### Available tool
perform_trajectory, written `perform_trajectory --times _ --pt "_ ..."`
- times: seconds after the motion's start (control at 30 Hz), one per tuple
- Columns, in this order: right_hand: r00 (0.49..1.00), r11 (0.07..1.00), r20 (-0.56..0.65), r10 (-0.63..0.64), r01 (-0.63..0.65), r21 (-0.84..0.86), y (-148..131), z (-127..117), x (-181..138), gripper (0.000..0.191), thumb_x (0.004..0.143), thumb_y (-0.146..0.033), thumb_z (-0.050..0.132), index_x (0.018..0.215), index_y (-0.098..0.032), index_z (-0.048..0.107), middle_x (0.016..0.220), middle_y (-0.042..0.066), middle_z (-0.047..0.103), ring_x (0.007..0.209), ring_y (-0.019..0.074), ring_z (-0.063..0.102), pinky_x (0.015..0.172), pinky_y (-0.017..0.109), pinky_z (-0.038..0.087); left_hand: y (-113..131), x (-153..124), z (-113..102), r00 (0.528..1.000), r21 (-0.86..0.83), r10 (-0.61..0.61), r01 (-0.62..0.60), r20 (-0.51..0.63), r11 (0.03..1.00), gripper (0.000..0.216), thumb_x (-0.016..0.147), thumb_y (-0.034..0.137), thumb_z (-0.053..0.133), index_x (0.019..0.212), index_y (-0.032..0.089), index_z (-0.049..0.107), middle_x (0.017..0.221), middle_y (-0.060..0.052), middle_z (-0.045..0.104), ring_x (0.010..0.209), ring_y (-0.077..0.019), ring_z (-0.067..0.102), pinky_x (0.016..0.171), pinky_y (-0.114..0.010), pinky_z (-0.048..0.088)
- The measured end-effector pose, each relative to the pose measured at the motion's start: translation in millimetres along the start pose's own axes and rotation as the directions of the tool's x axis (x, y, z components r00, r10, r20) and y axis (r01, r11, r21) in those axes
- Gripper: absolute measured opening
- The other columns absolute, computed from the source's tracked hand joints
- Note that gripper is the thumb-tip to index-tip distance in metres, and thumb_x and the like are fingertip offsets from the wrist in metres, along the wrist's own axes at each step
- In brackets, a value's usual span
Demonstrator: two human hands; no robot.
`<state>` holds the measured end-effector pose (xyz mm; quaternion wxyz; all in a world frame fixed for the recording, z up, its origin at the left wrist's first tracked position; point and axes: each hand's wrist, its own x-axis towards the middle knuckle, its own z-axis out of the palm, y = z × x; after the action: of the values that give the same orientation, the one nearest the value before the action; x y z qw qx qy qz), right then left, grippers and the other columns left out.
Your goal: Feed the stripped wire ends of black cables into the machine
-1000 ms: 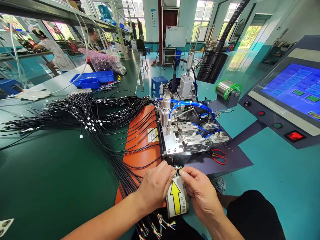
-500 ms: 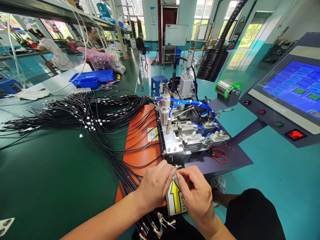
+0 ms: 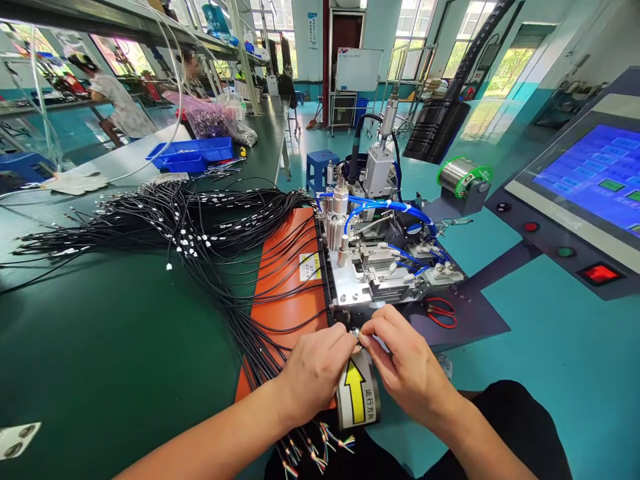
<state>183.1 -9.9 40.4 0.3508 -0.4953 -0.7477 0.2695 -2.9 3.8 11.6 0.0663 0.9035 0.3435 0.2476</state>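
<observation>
Both hands have crept forward since a moment ago, up to the front edge of the metal fixture (image 3: 370, 280), where before they worked lower down over the arrow plate (image 3: 357, 400). From where I stand, the left hand (image 3: 315, 373) and right hand (image 3: 413, 367) meet fingertip to fingertip, thumb and forefinger of each pinched tight on a small cable end (image 3: 356, 332). It is mostly covered, little more than a greyish speck, and the coloured strands that stuck up from it earlier no longer show. That cable end sits just at the fixture's lower lip, above the plate. The right hand has slid off the plate, so the yellow arrow on it shows more fully than it did.

Nothing else has stirred: the black cables (image 3: 200, 227) fan across the green table (image 3: 100, 320) and over the orange mat (image 3: 300, 307) as before, their stripped ends (image 3: 320, 447) hanging off the near edge by the left wrist, and the red-handled scissors (image 3: 440, 312) lie just right of the fixture
</observation>
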Motion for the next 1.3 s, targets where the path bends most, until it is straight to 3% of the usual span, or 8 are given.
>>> perform_trajectory --times 0.13,0.23,0.33,0.43,0.57,1.3 --pt "0.991 0.98 0.013 0.133 -0.134 0.15 3 -7 2 0.021 0.095 -0.03 0.053 0.081 -0.022 0.066 0.083 0.003 0.061 0.075 0.0183 0.056 0.066 0.029 0.046 -2 0 0 1.0 -0.079 -0.008 0.007 -0.018 0.997 0.023 0.101 0.02 0.038 0.085 0.018 0.054 0.074 -0.002 0.052 0.063 -0.0158 0.046 0.053 -0.028 0.035" --pt "0.947 0.895 0.002 0.321 -0.304 0.328 11 -10 -3 0.024 0.094 -0.041 0.056 0.094 -0.023 0.073 0.09 0.003 0.067 0.084 0.0198 0.061 0.073 0.029 0.048 -2 0 0 1.0 -0.139 -0.03 0.028 -0.01 0.99 0.024 0.102 0.022 0.037 0.09 0.016 0.056 0.075 -0.002 0.052 0.064 -0.0158 0.047 0.056 -0.028 0.037" --pt "0.907 0.79 0.087 0.413 -0.404 0.461 18 -7 -10 0.032 0.093 -0.047 0.058 0.102 -0.022 0.075 0.078 0.002 0.065 0.081 0.0195 0.062 0.07 0.028 0.048 -1 1 0 0.998 -0.163 -0.056 0.055 -0.001 0.985 0.025 0.102 0.021 0.037 0.089 0.016 0.057 0.075 -0.003 0.052 0.063 -0.0158 0.046 0.056 -0.028 0.037" --pt "0.887 0.702 0.191 0.42 -0.451 0.552 18 -2 -15 0.036 0.092 -0.05 0.058 0.099 -0.02 0.076 0.064 -0.002 0.056 0.066 0.0155 0.056 0.058 0.024 0.043 -1 1 -1 0.997 -0.17 -0.076 0.078 0.017 0.982 0.025 0.101 0.021 0.037 0.089 0.016 0.058 0.074 -0.003 0.052 0.063 -0.0162 0.047 0.056 -0.028 0.037" --pt "0.886 0.656 0.219 0.409 -0.452 0.604 14 -1 -16 0.036 0.092 -0.051 0.058 0.095 -0.019 0.075 0.066 -0.002 0.054 0.064 0.0138 0.05 0.057 0.024 0.038 -1 0 0 0.996 -0.162 -0.085 0.089 0.03 0.983 0.028 0.101 0.022 0.037 0.088 0.015 0.06 0.074 -0.004 0.052 0.063 -0.0169 0.048 0.055 -0.028 0.037" --pt "0.873 0.683 0.189 0.449 -0.472 0.557 12 6 -13 0.031 0.093 -0.048 0.059 0.082 -0.02 0.064 0.072 -0.003 0.053 0.067 0.0126 0.043 0.061 0.025 0.034 -1 0 2 0.991 -0.092 -0.118 0.123 0.057 0.988 0.033 0.103 0.025 0.032 0.084 0.016 0.058 0.074 -0.003 0.053 0.062 -0.017 0.049 0.055 -0.029 0.036"
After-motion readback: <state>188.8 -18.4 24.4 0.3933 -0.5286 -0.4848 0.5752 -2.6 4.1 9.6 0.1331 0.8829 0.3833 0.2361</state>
